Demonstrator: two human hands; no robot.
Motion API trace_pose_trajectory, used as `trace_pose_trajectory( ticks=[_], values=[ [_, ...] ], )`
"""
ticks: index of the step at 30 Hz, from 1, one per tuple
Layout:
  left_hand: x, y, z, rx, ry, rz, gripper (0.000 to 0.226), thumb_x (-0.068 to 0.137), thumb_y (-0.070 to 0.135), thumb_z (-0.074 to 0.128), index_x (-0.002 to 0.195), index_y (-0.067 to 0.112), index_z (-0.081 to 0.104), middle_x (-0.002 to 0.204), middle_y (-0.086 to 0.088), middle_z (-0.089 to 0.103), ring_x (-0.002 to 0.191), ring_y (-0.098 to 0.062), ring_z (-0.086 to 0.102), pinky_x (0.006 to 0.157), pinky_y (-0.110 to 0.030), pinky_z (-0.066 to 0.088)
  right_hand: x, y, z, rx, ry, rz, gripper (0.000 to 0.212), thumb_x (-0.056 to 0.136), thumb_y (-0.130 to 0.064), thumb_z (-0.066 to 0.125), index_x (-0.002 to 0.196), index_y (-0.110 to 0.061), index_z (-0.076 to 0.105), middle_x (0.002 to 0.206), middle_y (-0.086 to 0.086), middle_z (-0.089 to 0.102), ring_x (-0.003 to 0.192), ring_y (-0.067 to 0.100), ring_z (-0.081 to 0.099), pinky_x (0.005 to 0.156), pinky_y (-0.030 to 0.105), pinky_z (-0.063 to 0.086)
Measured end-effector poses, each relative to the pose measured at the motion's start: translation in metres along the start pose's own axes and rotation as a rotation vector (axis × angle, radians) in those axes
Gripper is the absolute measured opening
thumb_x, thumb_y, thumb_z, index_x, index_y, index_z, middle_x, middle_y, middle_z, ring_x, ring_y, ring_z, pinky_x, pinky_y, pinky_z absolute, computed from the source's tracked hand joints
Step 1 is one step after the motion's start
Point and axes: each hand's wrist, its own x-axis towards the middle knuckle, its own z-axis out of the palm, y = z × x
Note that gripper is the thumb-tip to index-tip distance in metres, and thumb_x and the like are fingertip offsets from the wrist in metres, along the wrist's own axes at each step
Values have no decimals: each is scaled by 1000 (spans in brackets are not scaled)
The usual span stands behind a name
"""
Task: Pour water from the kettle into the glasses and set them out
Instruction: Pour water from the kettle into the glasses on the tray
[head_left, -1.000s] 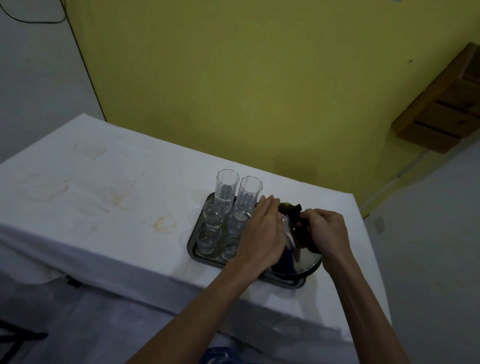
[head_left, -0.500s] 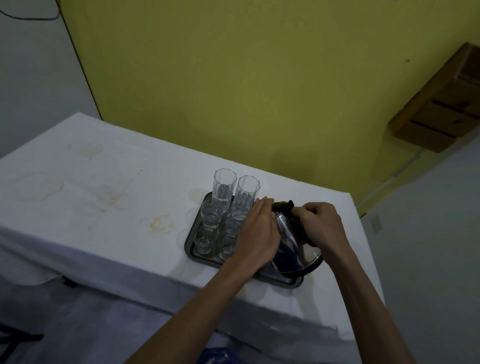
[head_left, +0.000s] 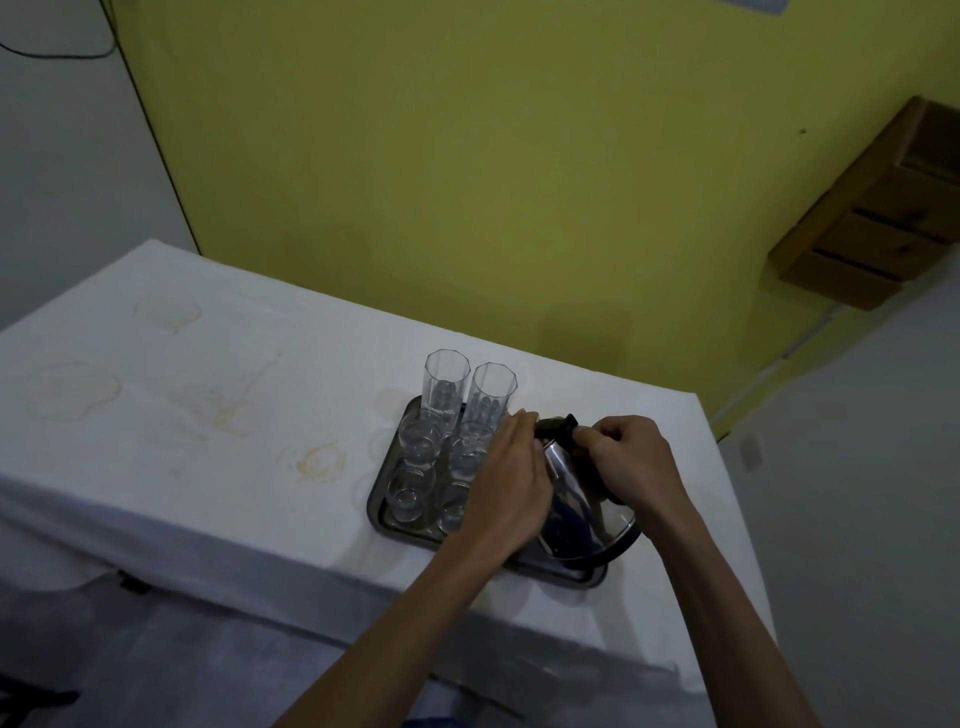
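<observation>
A shiny steel kettle (head_left: 582, 512) with a black handle stands on the right end of a dark metal tray (head_left: 378, 512). My right hand (head_left: 631, 460) is closed around the kettle's black handle near its top. My left hand (head_left: 511, 486) lies flat against the kettle's left side, fingers reaching toward the lid. Two tall clear glasses (head_left: 445, 387) stand at the tray's far edge. Several short glasses (head_left: 418, 447) sit in front of them; part of them is hidden by my left hand.
The tray rests on a table under a stained white cloth (head_left: 208, 415), near its right end and front edge. A yellow wall (head_left: 467, 182) rises behind. A wooden shelf unit (head_left: 872, 218) hangs at the right.
Both hands stay on the kettle. The kettle has tipped slightly to the left, toward the glasses, and my right hand has shifted up along the handle.
</observation>
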Motion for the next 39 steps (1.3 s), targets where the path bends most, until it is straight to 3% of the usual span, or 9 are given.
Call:
trace_pose_trajectory(
  ticks=[3,6,9,17,21,26,33,36,39],
  values=[
    [-1,1,-2,8,0,8,45,104,21,28,148,12,29,155,-4,31,145,-19,25,115,-28,23,0,1,1,3,-2,3,29,86,-28,63,75,-3,72,75,20,72,76,36,68,60,35,47],
    [-1,1,-2,2,30,21,39,103,20,29,141,13,36,142,-2,43,129,-17,44,99,-24,36,0,1,2,10,-1,8,31,84,-30,62,76,-2,71,76,21,71,77,37,68,60,34,46],
    [-1,2,-1,-18,43,22,34,103,20,30,135,14,39,134,-1,45,119,-15,47,89,-20,35,1,-1,3,7,-9,10,31,82,-31,61,74,-3,72,74,20,71,76,38,68,59,35,46],
    [1,-4,0,-17,29,12,43,103,26,27,145,16,31,147,0,38,133,-18,40,107,-32,38,-1,-5,4,-41,3,-2,32,85,-31,61,75,-3,73,75,20,72,76,36,68,69,49,58],
    [1,-2,-2,-22,35,21,41,103,24,28,142,16,34,144,0,40,129,-16,43,102,-26,38,-1,-5,4,-51,7,-1,32,85,-32,61,75,-4,72,73,19,72,75,35,68,69,48,58],
    [1,-4,-1,-16,28,20,43,103,26,26,145,16,31,150,-2,35,137,-19,37,111,-36,37,-1,-6,2,-48,10,-4,32,86,-31,62,77,-2,73,75,20,72,75,36,68,69,49,58],
    [3,-4,-1,-30,33,24,41,103,27,27,142,18,33,143,-2,40,129,-20,44,104,-39,43,0,-9,-1,-44,9,-9,33,88,-31,62,79,-1,73,77,21,72,77,35,68,69,47,57],
    [3,-3,-1,-30,28,24,41,103,27,26,142,17,32,144,-1,40,130,-19,43,104,-36,42,1,-8,0,-38,1,-3,33,88,-31,62,78,-2,73,76,19,73,77,33,69,70,46,57],
    [1,2,-3,-15,10,15,42,104,24,27,145,15,30,150,-2,33,137,-18,36,105,-23,30,1,-6,0,-4,-2,12,32,88,-30,62,78,-2,73,76,19,73,76,33,68,66,42,55]
  ],
)
